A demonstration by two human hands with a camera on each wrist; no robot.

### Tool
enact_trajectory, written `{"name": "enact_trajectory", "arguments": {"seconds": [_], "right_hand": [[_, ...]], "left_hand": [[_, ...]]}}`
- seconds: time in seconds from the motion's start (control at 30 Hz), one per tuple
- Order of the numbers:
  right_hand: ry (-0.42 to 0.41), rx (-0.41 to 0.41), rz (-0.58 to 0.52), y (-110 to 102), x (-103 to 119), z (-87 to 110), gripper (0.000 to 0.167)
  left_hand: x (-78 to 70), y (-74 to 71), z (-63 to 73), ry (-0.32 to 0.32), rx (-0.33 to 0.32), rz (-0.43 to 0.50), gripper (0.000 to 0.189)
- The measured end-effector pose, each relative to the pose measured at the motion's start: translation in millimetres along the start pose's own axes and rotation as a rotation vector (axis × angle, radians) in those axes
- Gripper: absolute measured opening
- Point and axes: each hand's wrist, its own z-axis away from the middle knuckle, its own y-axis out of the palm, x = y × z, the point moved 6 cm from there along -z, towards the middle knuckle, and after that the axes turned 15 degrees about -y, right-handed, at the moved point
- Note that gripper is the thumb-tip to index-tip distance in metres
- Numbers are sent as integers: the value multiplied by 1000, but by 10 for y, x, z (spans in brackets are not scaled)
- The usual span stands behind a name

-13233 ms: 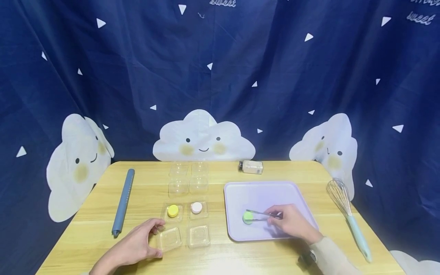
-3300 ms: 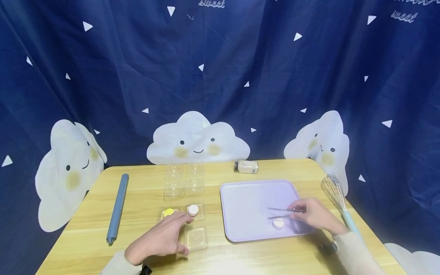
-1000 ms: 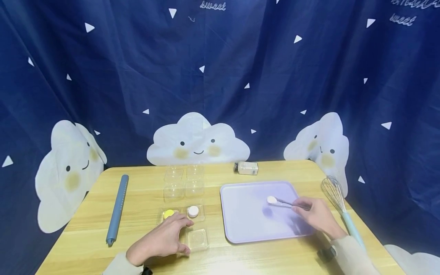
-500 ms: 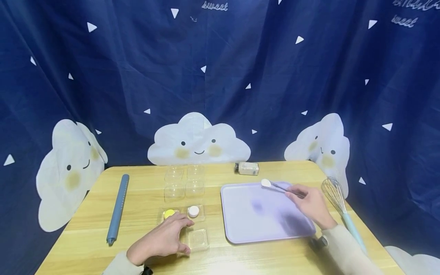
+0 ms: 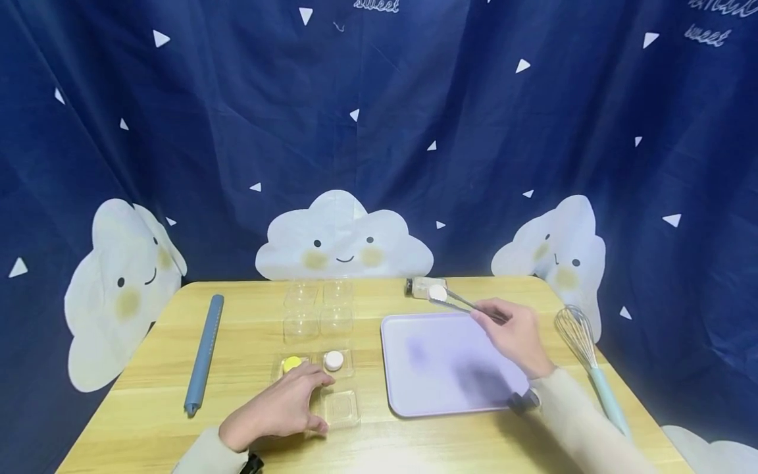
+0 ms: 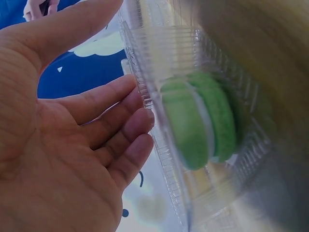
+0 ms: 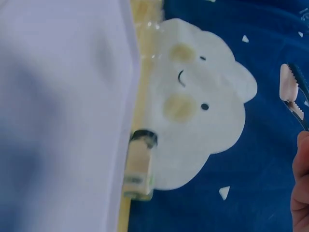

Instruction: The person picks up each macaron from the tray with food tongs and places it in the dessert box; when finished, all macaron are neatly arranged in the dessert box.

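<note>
Tongs are pinched in my right hand, raised over the tray's back edge. Their serrated tips hold a pale pinkish-white macaron. My left hand rests at a clear plastic macaron box, fingertips touching its rim, fingers nearly straight. Inside the box, a yellow macaron and another pale pink macaron sit in the back compartments. The left wrist view shows a green macaron in a compartment that my left hand covers in the head view. The front right compartment holds no macaron.
A lilac tray lies at centre right. Behind the box stands its clear domed lid. A small black-capped bottle lies at the back, partly behind the macaron. The blue rolling pin is far left, the whisk far right.
Since 13.2 seconds ago, the green macaron has gone from the tray into the box. The tongs have lifted the pale macaron off the tray, up and leftward. My left hand has shifted right.
</note>
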Motion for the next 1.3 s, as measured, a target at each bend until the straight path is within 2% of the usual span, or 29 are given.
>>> {"name": "enact_trajectory", "arguments": {"seconds": [0.13,0.23,0.4,0.57,0.7,0.97,1.13,1.3], "right_hand": [[-96,-43,-57,75,132,-90,17],[-161,-46,-86,157,254,-161,18],[-256,-9,-163,361,447,-274,19],[-410,42,-229,581,632,-317,21],[-514,108,-215,722,781,-299,21],[-623,279,-266,993,978,-172,16],[-664,370,-237,1128,1035,-67,12],[-667,482,-218,1251,1045,36,9]], "left_hand": [[-7,9,-8,1,8,5,74],[-3,16,-16,3,14,5,73],[9,23,-21,3,15,5,74],[4,24,-18,2,19,10,75],[-12,14,-16,9,17,8,75],[-36,-3,-19,36,2,-3,74],[-46,-6,-16,42,0,-13,73],[-44,4,-2,17,-2,-4,72]]}}
